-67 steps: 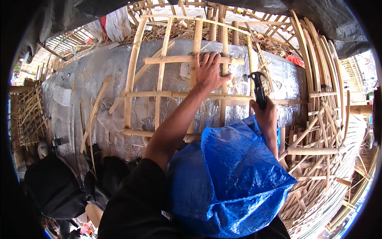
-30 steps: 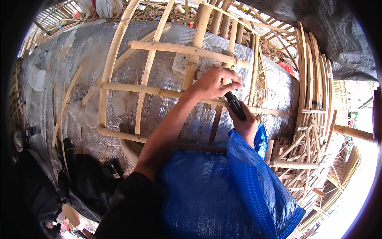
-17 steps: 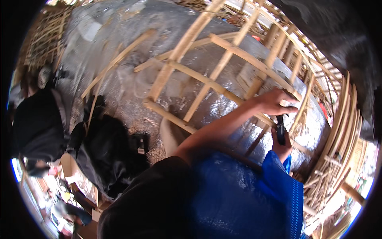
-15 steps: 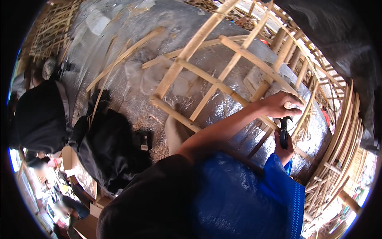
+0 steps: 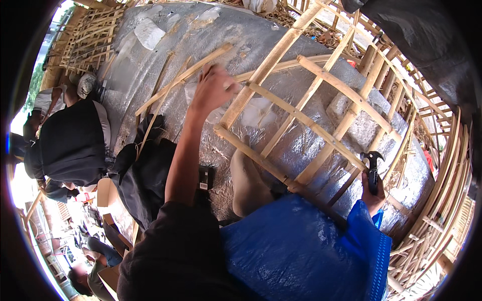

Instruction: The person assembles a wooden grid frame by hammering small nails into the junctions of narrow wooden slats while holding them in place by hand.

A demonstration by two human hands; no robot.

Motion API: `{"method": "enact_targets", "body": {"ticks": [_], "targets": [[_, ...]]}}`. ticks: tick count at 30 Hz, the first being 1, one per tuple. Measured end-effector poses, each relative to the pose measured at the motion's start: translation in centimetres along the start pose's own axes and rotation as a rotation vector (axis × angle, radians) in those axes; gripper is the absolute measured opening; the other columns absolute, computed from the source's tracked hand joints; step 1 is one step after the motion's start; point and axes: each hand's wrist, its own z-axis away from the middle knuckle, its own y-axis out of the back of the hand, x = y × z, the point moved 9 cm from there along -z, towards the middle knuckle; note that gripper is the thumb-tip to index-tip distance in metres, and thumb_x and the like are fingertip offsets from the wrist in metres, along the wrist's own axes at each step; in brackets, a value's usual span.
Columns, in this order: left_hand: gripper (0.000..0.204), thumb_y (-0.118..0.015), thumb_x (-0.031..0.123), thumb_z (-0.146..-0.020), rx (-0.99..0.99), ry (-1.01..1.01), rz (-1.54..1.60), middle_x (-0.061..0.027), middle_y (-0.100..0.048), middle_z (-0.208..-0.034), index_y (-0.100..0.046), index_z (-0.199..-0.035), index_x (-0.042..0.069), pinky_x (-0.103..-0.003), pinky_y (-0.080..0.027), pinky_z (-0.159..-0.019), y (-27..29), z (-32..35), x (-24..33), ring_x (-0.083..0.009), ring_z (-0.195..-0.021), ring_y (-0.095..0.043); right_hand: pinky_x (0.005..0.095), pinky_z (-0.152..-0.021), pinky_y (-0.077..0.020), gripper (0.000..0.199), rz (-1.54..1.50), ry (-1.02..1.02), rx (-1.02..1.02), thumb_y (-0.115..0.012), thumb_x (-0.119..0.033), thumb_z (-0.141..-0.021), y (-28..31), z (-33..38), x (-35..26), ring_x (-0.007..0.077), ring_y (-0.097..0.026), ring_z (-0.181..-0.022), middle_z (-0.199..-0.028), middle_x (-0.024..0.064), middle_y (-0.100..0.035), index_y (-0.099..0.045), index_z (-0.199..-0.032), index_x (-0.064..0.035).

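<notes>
My right hand (image 5: 372,198) grips a small black hammer (image 5: 372,168), its claw-shaped head pointing up, beside the lower right end of a bamboo lattice frame (image 5: 307,120). Blue plastic material (image 5: 301,246) reaches up to that wrist. Away to the left, my left hand (image 5: 215,89) is raised just beside the frame's long left pole, smeared by motion. Nothing shows plainly in it, and its finger shape is unclear. The frame's crossed poles lie over a silvery plastic sheet (image 5: 321,165).
Loose bamboo strips (image 5: 183,78) lie on the sheet left of the frame. A bundle of thin bamboo (image 5: 437,180) lines the right side. Black-clothed people (image 5: 75,143) are at the left, with cardboard boxes (image 5: 105,193) below them. A small black box (image 5: 205,178) sits near my left forearm.
My left hand has swung left from near the hammer to the frame's left pole. The right hand still holds the hammer, whose head is now uncovered. The view has shifted slightly.
</notes>
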Motion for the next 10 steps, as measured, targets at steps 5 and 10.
{"method": "enact_targets", "body": {"ticks": [5,10], "targets": [[0.021,-0.079,0.023,-0.075,-0.184,0.213,-0.180,-0.0129,-0.057,-0.128,-0.079,-0.094,0.014,-0.050,-0.039,-0.103,-3.1,4.3,-2.9,-0.0383,-0.129,-0.039,0.0243,-0.071,-0.0526,0.032,0.018,-0.015,0.006,-0.085,-0.018,-0.081,0.5,0.2,0.2,0.0062,-0.065,-0.075,-0.085,0.0040,-0.075,-0.074,-0.108,-0.0040],[0.032,-0.082,0.028,-0.073,-0.214,0.324,-0.084,-0.0125,-0.051,-0.139,-0.079,-0.102,0.014,-0.056,-0.033,-0.108,-5.6,4.0,-4.1,-0.0398,-0.141,-0.028,0.0242,-0.073,-0.0524,0.033,-0.035,-0.033,-0.018,-0.085,-0.019,-0.081,0.2,0.1,0.8,0.0066,-0.065,-0.078,-0.088,0.0045,-0.075,-0.074,-0.108,-0.0043]]}}
